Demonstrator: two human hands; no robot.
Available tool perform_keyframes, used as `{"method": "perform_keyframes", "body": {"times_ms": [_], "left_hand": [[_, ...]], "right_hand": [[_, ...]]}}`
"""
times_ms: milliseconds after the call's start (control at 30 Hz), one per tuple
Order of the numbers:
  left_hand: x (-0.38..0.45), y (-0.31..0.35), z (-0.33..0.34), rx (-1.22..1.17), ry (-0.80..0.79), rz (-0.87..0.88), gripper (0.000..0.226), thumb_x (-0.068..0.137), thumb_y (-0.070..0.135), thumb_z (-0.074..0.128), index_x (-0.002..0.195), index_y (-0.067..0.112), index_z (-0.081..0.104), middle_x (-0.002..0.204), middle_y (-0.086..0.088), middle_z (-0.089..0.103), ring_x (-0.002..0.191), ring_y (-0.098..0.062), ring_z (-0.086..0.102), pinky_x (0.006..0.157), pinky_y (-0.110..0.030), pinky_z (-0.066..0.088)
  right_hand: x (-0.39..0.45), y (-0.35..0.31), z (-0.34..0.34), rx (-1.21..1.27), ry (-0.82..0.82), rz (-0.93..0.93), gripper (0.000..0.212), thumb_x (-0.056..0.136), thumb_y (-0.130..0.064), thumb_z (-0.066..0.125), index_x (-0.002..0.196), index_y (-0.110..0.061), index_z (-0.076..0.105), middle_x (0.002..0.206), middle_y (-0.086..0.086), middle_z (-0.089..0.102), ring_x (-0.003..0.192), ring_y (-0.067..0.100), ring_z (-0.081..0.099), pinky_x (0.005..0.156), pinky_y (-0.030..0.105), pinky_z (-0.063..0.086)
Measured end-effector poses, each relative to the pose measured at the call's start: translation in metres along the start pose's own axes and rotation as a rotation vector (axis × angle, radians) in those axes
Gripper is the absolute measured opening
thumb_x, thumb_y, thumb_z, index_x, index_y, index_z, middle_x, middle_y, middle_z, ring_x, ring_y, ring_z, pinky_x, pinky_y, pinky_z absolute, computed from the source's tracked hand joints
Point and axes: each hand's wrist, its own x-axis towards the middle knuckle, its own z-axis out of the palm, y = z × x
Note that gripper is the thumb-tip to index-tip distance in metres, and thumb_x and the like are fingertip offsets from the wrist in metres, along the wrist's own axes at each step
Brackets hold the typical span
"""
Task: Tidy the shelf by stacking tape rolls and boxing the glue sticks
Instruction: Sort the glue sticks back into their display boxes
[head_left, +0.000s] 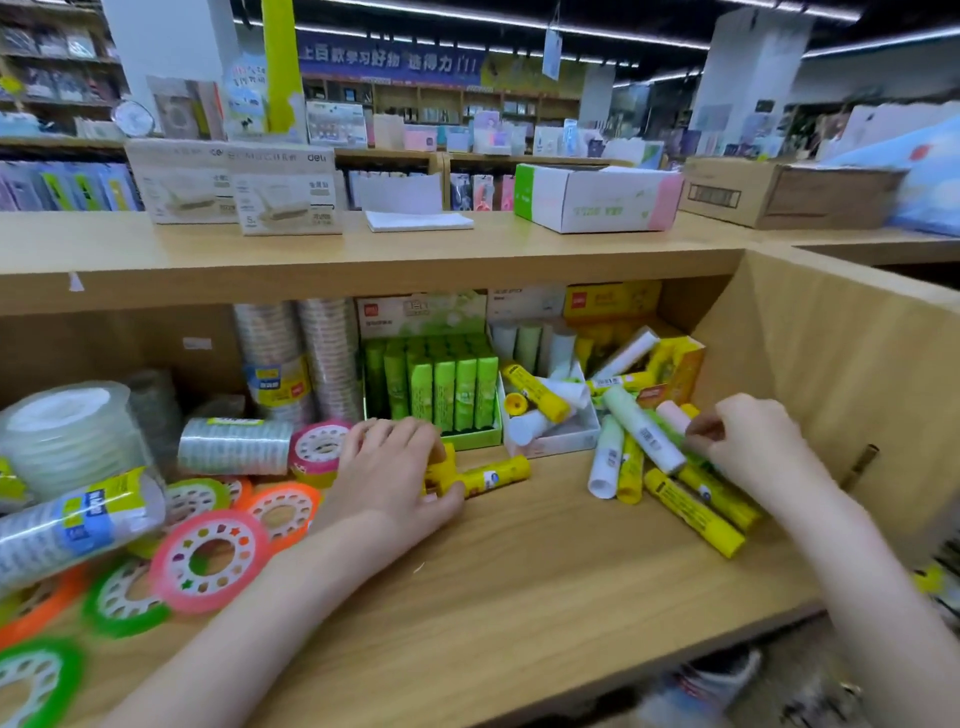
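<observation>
Left hand (395, 467) hides glue stick (493, 477) end, tape rolls (31, 680) cut off at left edge, bkgd shelves blurred

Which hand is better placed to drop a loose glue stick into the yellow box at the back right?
Right. The right hand is already in the loose pile just in front of the yellow box, while the left hand grips a yellow glue stick mid-shelf, farther away.

The shelf (545, 551) is pale wood. At the left lie flat tape rolls (210, 561) with pink, orange and green rims and white punched-hole centres, beside clear tape stacks (70, 436) wrapped in yellow-and-blue labels. Toward the far middle a green box (434, 384) holds bright green glue sticks, a white box (550, 415) holds yellow and white ones, a yellow-orange box (670, 369) stands far right, and the loose glue sticks (691, 512) at the near right are yellow, white, pale green and pale pink.
</observation>
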Motion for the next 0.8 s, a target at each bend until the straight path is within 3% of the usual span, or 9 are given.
{"method": "perform_keyframes", "body": {"times_ms": [167, 233, 333, 433, 500, 633, 733, 800], "left_hand": [[-0.001, -0.001, 0.003, -0.041, -0.019, -0.022, 0.042, 0.072, 0.063, 0.033, 0.1, 0.032, 0.042, 0.121, 0.015, 0.047, 0.117, -0.01, 0.035, 0.099, -0.024, 0.011], [-0.001, -0.001, 0.003, -0.038, -0.022, -0.024, 0.048, 0.071, 0.063, 0.033, 0.104, 0.031, 0.046, 0.122, 0.015, 0.047, 0.118, -0.009, 0.035, 0.099, -0.024, 0.011], [-0.001, 0.0, 0.001, -0.016, -0.017, -0.022, 0.068, 0.059, 0.069, 0.017, 0.107, 0.032, 0.048, 0.122, 0.017, 0.045, 0.118, -0.008, 0.034, 0.097, -0.024, 0.009], [-0.002, 0.0, 0.001, -0.015, -0.026, -0.03, 0.051, 0.075, 0.065, 0.035, 0.111, 0.031, 0.049, 0.123, 0.016, 0.044, 0.119, -0.009, 0.033, 0.099, -0.025, 0.01], [-0.003, 0.001, -0.001, -0.021, -0.037, -0.033, 0.037, 0.085, 0.054, 0.047, 0.113, 0.031, 0.049, 0.125, 0.014, 0.043, 0.12, -0.009, 0.032, 0.101, -0.027, 0.01], [-0.004, 0.003, -0.002, -0.016, -0.051, -0.045, 0.032, 0.088, 0.05, 0.047, 0.114, 0.032, 0.045, 0.125, 0.015, 0.04, 0.121, -0.009, 0.03, 0.102, -0.028, 0.01], [-0.003, 0.003, -0.003, -0.014, -0.065, -0.054, 0.032, 0.088, 0.05, 0.047, 0.114, 0.032, 0.045, 0.124, 0.014, 0.04, 0.12, -0.009, 0.03, 0.102, -0.029, 0.012], [-0.003, 0.003, -0.004, -0.007, -0.076, -0.057, 0.032, 0.088, 0.05, 0.047, 0.115, 0.032, 0.045, 0.123, 0.013, 0.039, 0.118, -0.01, 0.032, 0.102, -0.028, 0.013]], "right_hand": [[0.008, 0.004, 0.008, -0.019, -0.056, 0.024, 0.022, 0.088, -0.028, 0.058, 0.092, -0.009, 0.068, 0.097, 0.018, 0.064, 0.097, 0.038, 0.058, 0.079, 0.038, 0.048], [0.013, 0.004, 0.007, -0.043, -0.08, 0.036, 0.023, 0.088, -0.029, 0.059, 0.093, -0.007, 0.064, 0.097, 0.017, 0.062, 0.094, 0.037, 0.058, 0.077, 0.038, 0.048], [0.017, -0.001, 0.007, -0.058, -0.1, 0.032, 0.024, 0.087, -0.029, 0.058, 0.086, -0.005, 0.059, 0.09, 0.015, 0.058, 0.085, 0.036, 0.057, 0.069, 0.034, 0.044], [0.018, -0.006, 0.005, -0.069, -0.104, 0.026, 0.031, 0.088, -0.031, 0.058, 0.069, -0.01, 0.044, 0.077, 0.01, 0.051, 0.072, 0.032, 0.048, 0.062, 0.031, 0.036], [0.018, -0.007, 0.003, -0.104, -0.11, 0.01, 0.032, 0.087, -0.031, 0.058, 0.069, -0.011, 0.042, 0.072, 0.007, 0.049, 0.07, 0.03, 0.048, 0.06, 0.03, 0.036], [0.017, -0.004, -0.012, -0.144, 0.023, -0.08, 0.024, 0.08, -0.033, 0.068, 0.089, -0.012, 0.058, 0.087, 0.004, 0.042, 0.095, 0.029, 0.05, 0.069, 0.031, 0.036], [0.013, -0.003, -0.027, 0.089, 0.136, -0.174, 0.017, 0.075, -0.019, 0.07, 0.088, -0.016, 0.058, 0.089, 0.004, 0.053, 0.087, 0.026, 0.052, 0.066, 0.029, 0.032], [0.007, -0.004, -0.033, 0.391, 0.137, -0.223, 0.016, 0.078, -0.007, 0.067, 0.086, -0.018, 0.059, 0.082, 0.006, 0.063, 0.075, 0.022, 0.061, 0.065, 0.027, 0.041]]}}
